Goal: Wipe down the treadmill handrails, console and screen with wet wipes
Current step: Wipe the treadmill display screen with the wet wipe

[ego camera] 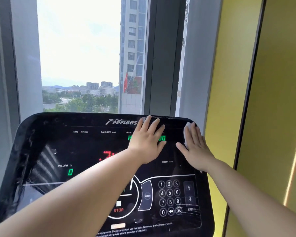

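Note:
The black treadmill console point(85, 151) fills the lower half of the view, its glossy screen lit with green and red digits. My left hand point(148, 141) lies flat with straight fingers on the upper middle of the screen, over the heart-rate readout. My right hand point(195, 146) presses a white wet wipe point(186, 132) flat against the screen's upper right corner; only the wipe's edges show beside my fingers. A number keypad point(169, 196) and a STOP button point(118, 210) sit below my arms. No handrails are in view.
Behind the console is a tall window point(79, 57) with dark frames and a city view. A yellow wall panel point(272, 100) runs close along the right side of the console.

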Action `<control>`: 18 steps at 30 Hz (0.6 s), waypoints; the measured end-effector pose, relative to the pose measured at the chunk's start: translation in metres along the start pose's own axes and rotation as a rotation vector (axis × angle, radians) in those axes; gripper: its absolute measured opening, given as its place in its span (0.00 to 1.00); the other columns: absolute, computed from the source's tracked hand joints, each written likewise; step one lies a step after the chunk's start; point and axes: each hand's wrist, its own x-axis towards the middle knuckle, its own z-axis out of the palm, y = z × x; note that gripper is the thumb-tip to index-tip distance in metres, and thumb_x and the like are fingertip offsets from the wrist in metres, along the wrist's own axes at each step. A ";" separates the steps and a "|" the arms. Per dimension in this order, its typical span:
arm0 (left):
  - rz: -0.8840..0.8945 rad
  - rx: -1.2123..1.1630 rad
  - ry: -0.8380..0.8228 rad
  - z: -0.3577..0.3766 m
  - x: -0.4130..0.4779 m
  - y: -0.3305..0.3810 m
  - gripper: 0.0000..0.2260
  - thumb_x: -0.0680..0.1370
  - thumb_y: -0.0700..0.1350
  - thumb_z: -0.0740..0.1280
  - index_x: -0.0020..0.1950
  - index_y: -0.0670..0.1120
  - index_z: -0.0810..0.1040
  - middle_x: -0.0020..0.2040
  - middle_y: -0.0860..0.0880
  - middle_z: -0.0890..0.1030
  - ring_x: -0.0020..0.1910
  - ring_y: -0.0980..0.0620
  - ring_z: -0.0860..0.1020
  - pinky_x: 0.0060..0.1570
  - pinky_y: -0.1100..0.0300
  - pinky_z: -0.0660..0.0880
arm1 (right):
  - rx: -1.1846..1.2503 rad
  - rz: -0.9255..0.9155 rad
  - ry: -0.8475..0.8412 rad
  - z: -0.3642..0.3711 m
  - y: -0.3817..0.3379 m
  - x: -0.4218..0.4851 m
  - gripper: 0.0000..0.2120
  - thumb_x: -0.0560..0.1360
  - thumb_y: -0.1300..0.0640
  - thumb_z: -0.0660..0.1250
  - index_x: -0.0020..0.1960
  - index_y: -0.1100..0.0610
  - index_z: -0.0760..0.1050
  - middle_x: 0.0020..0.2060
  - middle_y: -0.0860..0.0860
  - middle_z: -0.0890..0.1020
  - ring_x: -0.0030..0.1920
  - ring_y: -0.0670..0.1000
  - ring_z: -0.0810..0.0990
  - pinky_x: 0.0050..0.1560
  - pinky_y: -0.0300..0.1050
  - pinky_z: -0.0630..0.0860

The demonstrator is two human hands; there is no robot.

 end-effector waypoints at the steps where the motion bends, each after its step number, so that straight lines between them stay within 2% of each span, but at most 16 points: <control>1: -0.011 -0.004 0.002 0.000 0.001 0.002 0.27 0.81 0.59 0.46 0.78 0.50 0.50 0.78 0.48 0.49 0.76 0.43 0.42 0.73 0.47 0.38 | 0.015 0.002 0.000 -0.005 0.000 0.004 0.34 0.80 0.39 0.43 0.73 0.49 0.24 0.70 0.47 0.23 0.70 0.46 0.23 0.72 0.46 0.31; 7: -0.012 0.011 -0.019 -0.001 0.001 0.002 0.28 0.80 0.61 0.45 0.78 0.50 0.48 0.78 0.48 0.48 0.76 0.43 0.42 0.73 0.46 0.37 | 0.078 0.006 0.064 -0.013 -0.001 0.015 0.34 0.80 0.39 0.44 0.73 0.49 0.24 0.70 0.47 0.24 0.69 0.46 0.22 0.72 0.47 0.31; 12: -0.022 0.010 -0.035 -0.002 0.001 0.006 0.30 0.80 0.62 0.45 0.78 0.49 0.48 0.78 0.48 0.48 0.76 0.41 0.41 0.73 0.44 0.37 | 0.009 -0.031 0.028 0.014 0.014 -0.015 0.33 0.81 0.41 0.43 0.71 0.49 0.22 0.69 0.46 0.22 0.68 0.44 0.21 0.73 0.46 0.31; 18: -0.017 0.028 -0.097 -0.007 0.003 0.006 0.30 0.80 0.63 0.45 0.78 0.49 0.47 0.78 0.47 0.46 0.76 0.41 0.40 0.73 0.44 0.38 | 0.053 0.016 0.061 -0.011 0.011 0.009 0.33 0.81 0.40 0.43 0.73 0.50 0.25 0.71 0.49 0.25 0.70 0.46 0.25 0.72 0.46 0.31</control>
